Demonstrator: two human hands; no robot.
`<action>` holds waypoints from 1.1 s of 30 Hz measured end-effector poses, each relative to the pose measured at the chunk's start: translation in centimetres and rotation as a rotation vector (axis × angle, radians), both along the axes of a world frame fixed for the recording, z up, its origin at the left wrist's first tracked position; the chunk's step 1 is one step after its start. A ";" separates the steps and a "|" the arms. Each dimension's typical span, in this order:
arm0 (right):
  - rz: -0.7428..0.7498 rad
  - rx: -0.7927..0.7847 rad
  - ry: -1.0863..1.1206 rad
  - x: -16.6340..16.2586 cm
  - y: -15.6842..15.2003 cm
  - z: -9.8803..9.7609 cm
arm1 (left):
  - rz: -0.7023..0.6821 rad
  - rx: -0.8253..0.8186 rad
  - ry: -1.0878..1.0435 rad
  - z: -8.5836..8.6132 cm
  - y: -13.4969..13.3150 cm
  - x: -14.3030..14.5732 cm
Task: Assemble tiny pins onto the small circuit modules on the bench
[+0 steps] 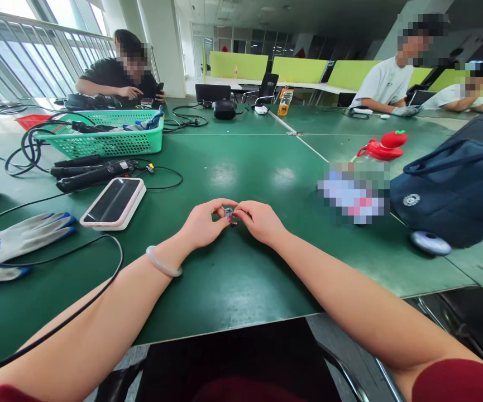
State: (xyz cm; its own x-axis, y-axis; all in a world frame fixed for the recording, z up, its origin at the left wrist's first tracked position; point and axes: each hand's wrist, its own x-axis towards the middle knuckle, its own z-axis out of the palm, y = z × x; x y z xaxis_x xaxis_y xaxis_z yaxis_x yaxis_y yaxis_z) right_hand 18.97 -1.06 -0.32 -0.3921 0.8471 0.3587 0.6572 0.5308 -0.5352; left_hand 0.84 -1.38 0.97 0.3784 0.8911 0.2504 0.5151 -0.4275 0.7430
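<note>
Just above the green table, my left hand and my right hand meet at the fingertips. Between them is a small grey and dark piece with a reddish part, too small to name. The fingers of my left hand pinch it from the left. My right hand's thumb and forefinger close on its right side, where the fingertips hide what they hold. A pale bangle circles my left wrist.
Left of my hands lie a phone, work gloves, black cable and a green basket. A red-lidded bottle and a navy bag stand to the right. Several people sit across the table.
</note>
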 end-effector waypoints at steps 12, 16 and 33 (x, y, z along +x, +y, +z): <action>-0.042 -0.094 -0.174 -0.1 0.2 -0.5 | 0.138 -0.068 0.062 -1.1 1.1 -0.8; -0.064 -0.108 -0.163 0.1 0.5 -0.6 | 0.127 -0.093 0.077 -1.0 0.9 -0.7; -0.031 -0.064 -0.171 0.0 0.2 -0.7 | 0.149 -0.141 0.112 -1.1 1.1 -0.8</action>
